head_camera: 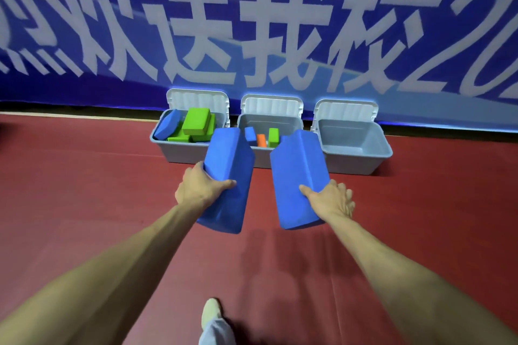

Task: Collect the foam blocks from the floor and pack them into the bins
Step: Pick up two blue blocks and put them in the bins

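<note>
While both arms reach forward over the red floor [84,190], each hand carries one large blue foam block in the air. The left hand [200,190] grips the left blue block [228,165] by its lower half — the thumb lies across the upper face, and the other fingers go round the block's left edge, out of sight beneath it. The right hand [330,199] grips the right blue block [297,176] from the other side: thumb on the upper face, fingers [347,197] curled against the block's right side. The two blocks lie lengthwise, side by side with a gap between them, and point away from the fingers toward a row of three grey bins.

The bins stand at the foot of a blue banner [252,22] with large white characters, their white lids [197,98] tipped back against it. The left bin [179,152], beyond and to the left of the left hand's fingers, is heaped with green blocks [196,120], and a tilted blue block [167,127] leans at its left end. The middle bin [269,120], straight beyond the gap between the two hands, holds a small blue block [250,133], an orange block [261,140] and an upright green block [273,137]. The right bin [356,159], beyond and to the right of the right hand's fingers, shows its grey inner walls and bottom.

Nearer than the fingers, a pale shoe [211,312] and a light trouser leg [215,330] show above the floor.
</note>
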